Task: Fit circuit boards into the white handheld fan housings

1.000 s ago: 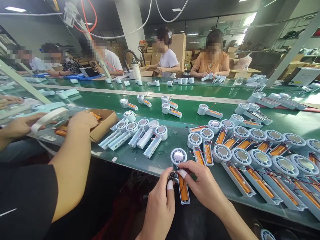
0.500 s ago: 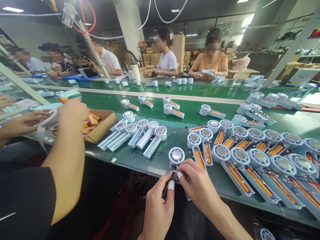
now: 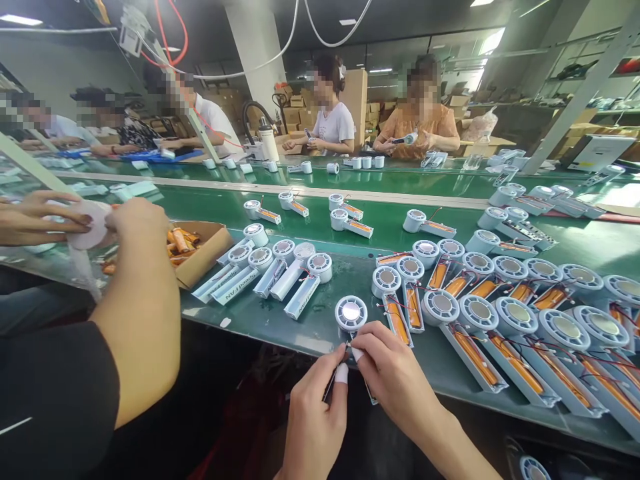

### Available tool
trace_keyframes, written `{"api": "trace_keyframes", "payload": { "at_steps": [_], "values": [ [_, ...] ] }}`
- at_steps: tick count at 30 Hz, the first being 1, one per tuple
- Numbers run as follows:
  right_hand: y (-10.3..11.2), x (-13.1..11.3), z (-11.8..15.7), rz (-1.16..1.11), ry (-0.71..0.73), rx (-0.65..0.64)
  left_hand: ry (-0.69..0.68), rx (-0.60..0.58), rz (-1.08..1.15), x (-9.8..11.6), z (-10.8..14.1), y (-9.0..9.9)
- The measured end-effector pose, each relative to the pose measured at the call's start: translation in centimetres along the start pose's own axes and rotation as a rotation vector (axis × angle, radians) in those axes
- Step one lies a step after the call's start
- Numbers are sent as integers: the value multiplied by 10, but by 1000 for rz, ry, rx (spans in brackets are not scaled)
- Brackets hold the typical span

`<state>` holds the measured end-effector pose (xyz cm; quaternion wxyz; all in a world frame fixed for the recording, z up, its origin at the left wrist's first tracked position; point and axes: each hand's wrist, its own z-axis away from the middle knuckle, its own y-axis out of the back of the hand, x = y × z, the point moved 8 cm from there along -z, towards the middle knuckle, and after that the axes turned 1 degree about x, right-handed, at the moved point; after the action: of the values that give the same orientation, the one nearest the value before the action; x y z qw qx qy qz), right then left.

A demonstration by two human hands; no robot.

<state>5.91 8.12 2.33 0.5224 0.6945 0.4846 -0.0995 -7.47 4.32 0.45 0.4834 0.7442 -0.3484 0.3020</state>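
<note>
**Handheld fan (image 3: 351, 312) just past your fingertips, its head at twelve o'clock**

Read the clock from your meeting fingertips, twelve pointing away from you. The fan's round head sits on the near edge of the desk (image 3: 300, 337), just beside your fingers. Its long axis runs from that head back toward between five and six o'clock, passing behind your right hand (image 3: 397, 370), so that hand is the nearer one; only the handle's end shows below it.

Your left hand (image 3: 317, 407) has thumb and forefinger clamped on a thin dark strip (image 3: 328, 388) sloping toward seven o'clock. Your right thumb and forefinger are pinched together on a small pale piece (image 3: 349, 344), too small to identify surely; it meets the left fingertips.

Open-handled fans (image 3: 441, 308) with orange cells crowd one to three o'clock; printed fans (image 3: 304, 295) lie around ten to eleven.
</note>
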Motion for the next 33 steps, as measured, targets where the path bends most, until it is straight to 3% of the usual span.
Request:
{"api": "trace_keyframes", "payload": {
  "at_steps": [5, 9, 14, 18, 25, 33],
  "values": [
    [6, 13, -9, -270, -119, -108, 95, -150, 88, -10, -5, -2],
    [8, 11, -12, -279, -156, -131, 177, -118, 105, -15, -3, -3],
    [4, 11, -7, -200, -197, -74, -21, 21, 21, 1, 0, -2],
    [-1, 12, 0, -132, -175, -28, -133, 53, -34, 13, 0, -2],
    [-7, 8, 3, -55, -106, 83, -61, 8, -5, 4, -3, -2],
    [1, 16, -8, -371, -219, -162, 78, -162, 158, -15, -5, -3]
  ]
}}
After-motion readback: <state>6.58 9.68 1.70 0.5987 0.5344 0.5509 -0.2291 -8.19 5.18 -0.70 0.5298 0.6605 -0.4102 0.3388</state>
